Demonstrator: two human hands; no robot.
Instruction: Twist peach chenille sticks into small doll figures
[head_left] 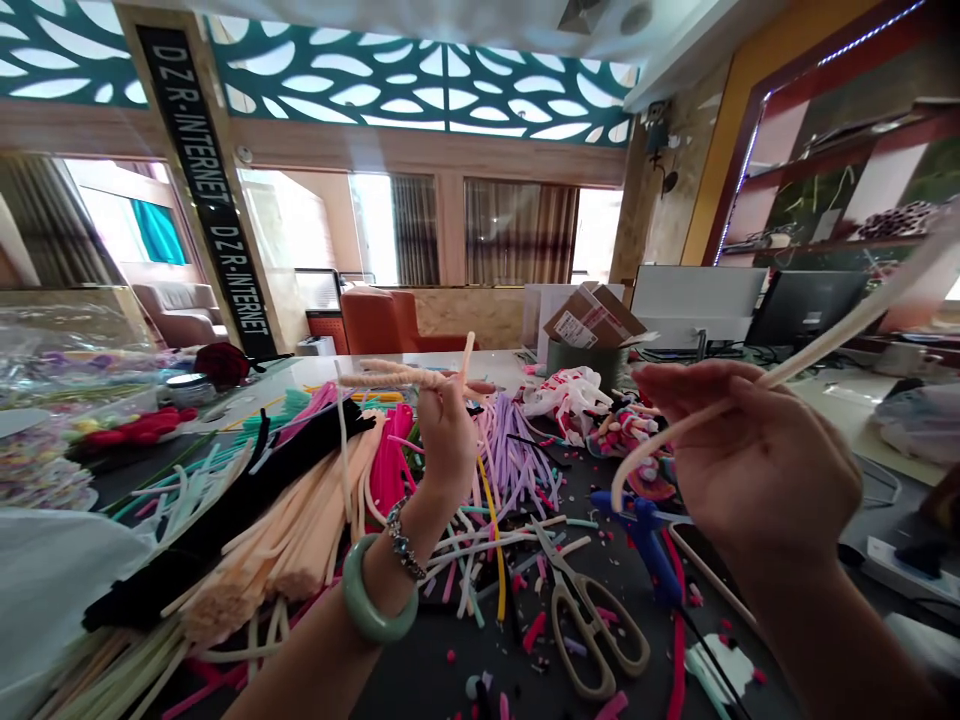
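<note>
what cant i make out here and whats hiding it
Head view: far end of the long cream fuzzy stem in the right hand, blurred and apparently cut off by the right edge.
Head view: held part of the twisted cream fuzzy strand, hidden by the left hand.
Head view: print on the brown cardboard box, too small to read.

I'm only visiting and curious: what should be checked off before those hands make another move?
1. Left hand gripping the twisted pale stem: ok.
2. Right hand holding the long pale stem: ok.
3. Scissors lying uncovered on the table: ok.
4. Work area free of scraps: not ok, they lie scattered around the scissors.
5. Blue glue gun cool: cannot tell.
</note>
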